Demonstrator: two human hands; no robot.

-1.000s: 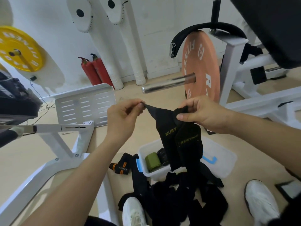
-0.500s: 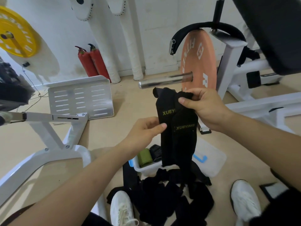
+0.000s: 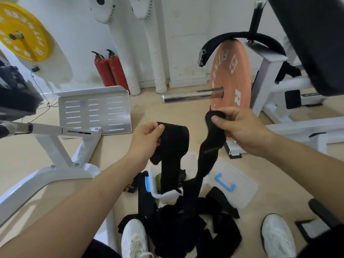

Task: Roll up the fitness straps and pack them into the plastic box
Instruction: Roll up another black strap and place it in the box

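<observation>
1. Two hands are raised at mid-frame. The left hand [image 3: 147, 138] pinches the top of a wide black strap [image 3: 175, 146] between thumb and fingers.
2. The right hand [image 3: 242, 129] is curled round a bunched black length [image 3: 210, 146] with yellow lettering. Whether both lengths are one strap cannot be told.
3. Both lengths hang down over the plastic box [image 3: 165, 195] at lower centre, which holds a green roll [image 3: 158, 178].
4. A pile of black straps [image 3: 186, 220] lies at the frame's bottom, between two white shoes [image 3: 134, 237]. The lid [image 3: 240, 194] lies right of the box.

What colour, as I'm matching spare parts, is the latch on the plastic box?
Light blue; the latch on the plastic box shows best in the head view.
</observation>
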